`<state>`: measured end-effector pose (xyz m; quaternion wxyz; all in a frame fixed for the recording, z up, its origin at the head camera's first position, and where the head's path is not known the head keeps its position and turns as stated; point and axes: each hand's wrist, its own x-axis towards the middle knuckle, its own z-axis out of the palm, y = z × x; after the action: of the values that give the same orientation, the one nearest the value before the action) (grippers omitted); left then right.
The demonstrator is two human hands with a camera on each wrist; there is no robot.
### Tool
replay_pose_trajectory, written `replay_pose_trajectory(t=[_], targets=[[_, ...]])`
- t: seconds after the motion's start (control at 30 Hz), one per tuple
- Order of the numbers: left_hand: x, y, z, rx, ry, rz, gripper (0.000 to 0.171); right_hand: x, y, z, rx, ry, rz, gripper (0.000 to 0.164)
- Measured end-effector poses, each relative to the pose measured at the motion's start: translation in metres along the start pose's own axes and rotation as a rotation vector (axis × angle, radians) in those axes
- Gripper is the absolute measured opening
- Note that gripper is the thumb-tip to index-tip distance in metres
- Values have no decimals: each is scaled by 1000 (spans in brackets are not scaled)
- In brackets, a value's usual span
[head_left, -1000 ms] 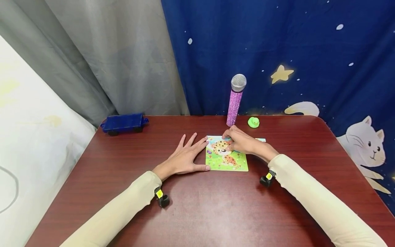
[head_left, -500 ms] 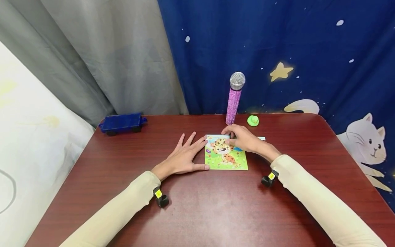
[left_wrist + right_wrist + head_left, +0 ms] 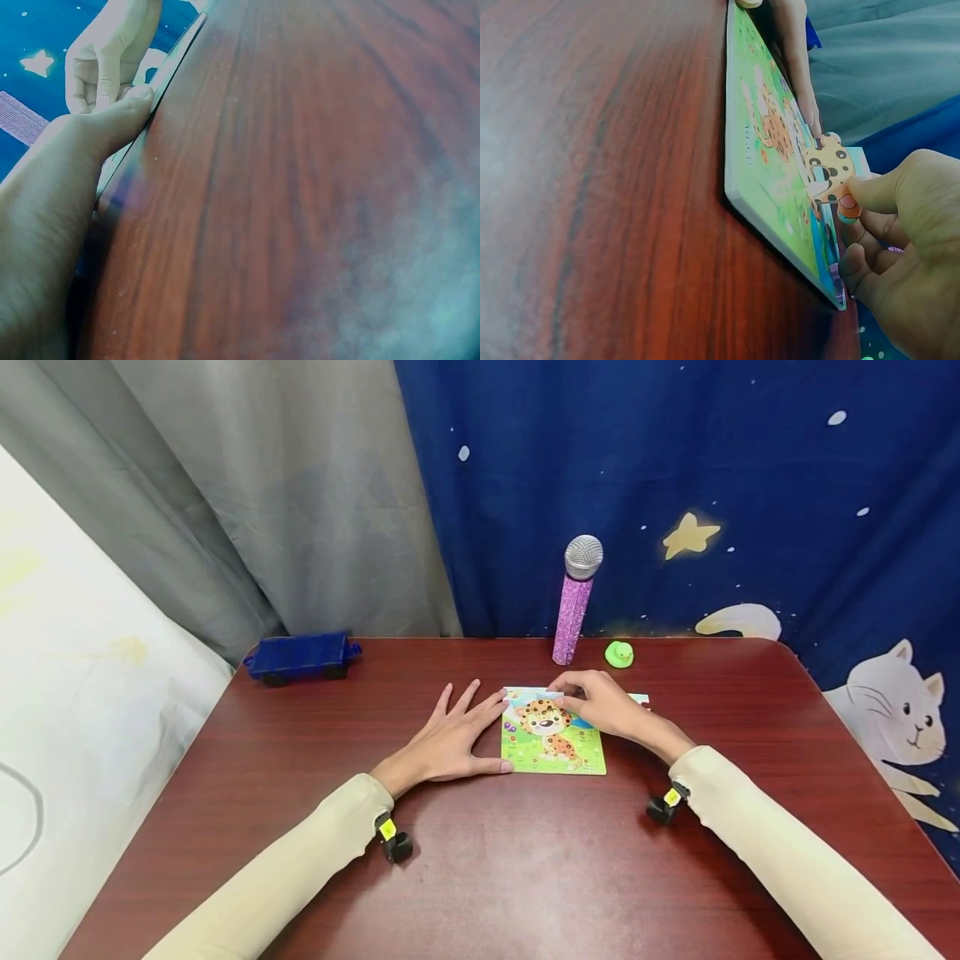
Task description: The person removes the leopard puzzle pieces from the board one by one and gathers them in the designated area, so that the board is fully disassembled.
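Observation:
A square jigsaw puzzle (image 3: pixel 543 752) with a cartoon leopard on green grass lies on the table. My left hand (image 3: pixel 450 747) is spread flat at its left side, thumb at the lower left corner and fingertips at the upper left edge. At the top edge, my right hand (image 3: pixel 603 703) pinches a puzzle piece (image 3: pixel 829 166) between thumb and finger. This spotted piece shows part of the leopard's face, tilted up from the board in the right wrist view. Another light blue and white piece (image 3: pixel 641 700) shows beyond the right hand, mostly hidden by it.
Behind the puzzle stands a microphone (image 3: pixel 572 618) with a glittery purple handle. A green toy duck (image 3: pixel 619 654) sits to its right. At the back left is a blue toy wagon (image 3: pixel 303 657). Curtains hang along the far edge of the brown table (image 3: pixel 480 868).
My right hand has shifted slightly right, its fingers uncovering more of the leopard's head. The left hand keeps its place at the puzzle's left side.

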<state>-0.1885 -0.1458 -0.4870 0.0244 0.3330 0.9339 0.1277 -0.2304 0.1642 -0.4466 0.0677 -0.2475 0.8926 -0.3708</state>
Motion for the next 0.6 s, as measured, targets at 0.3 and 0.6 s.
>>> replay_pose_trajectory(t=[0.3,0.6], targets=[[0,0,0,3,11,12,109,-4,0,-1,2,3,2,17],[0,1,-1,2,6,10,109,-7,-3,-4,18,-6,1,15]])
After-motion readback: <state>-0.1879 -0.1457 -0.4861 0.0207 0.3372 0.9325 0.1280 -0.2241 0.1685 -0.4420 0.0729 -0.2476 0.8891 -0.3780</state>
